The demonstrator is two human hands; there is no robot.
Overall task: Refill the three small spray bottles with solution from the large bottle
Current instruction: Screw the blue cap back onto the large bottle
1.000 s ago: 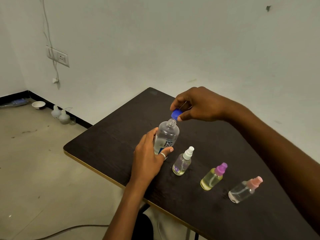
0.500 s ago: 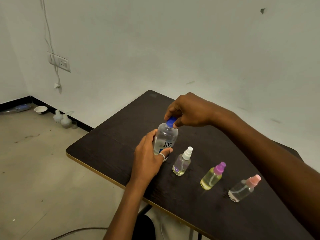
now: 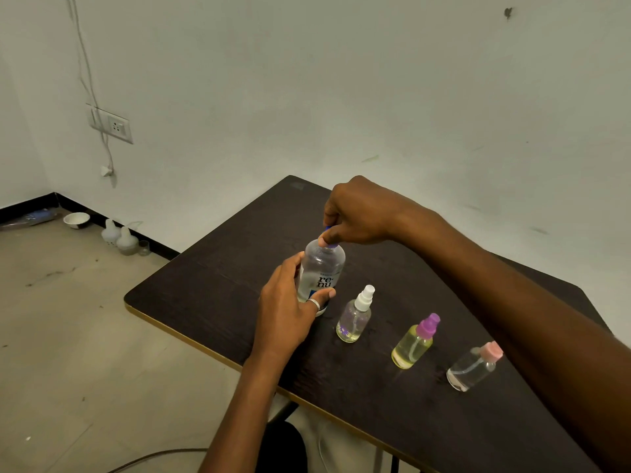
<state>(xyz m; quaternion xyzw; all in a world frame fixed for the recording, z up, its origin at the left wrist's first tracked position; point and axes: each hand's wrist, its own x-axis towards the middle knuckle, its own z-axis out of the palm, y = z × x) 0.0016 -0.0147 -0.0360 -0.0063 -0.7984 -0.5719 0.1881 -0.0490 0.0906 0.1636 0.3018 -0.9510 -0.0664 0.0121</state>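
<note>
A white bowl [image 3: 76,220] sits on the floor at the left edge of the frame. Near the centre, on the dark table [image 3: 211,295], your left hand [image 3: 286,312] is wrapped round the lower body of the large bottle [image 3: 322,268], which stands upright. Just above, your right hand [image 3: 358,213] has its fingers curled round the blue cap [image 3: 332,246] on the bottle's neck. Toward the lower right, well apart in a row, stand the white-capped spray bottle [image 3: 355,319], the purple-capped spray bottle [image 3: 415,343] holding yellowish liquid, and the pink-capped spray bottle [image 3: 473,368].
</note>
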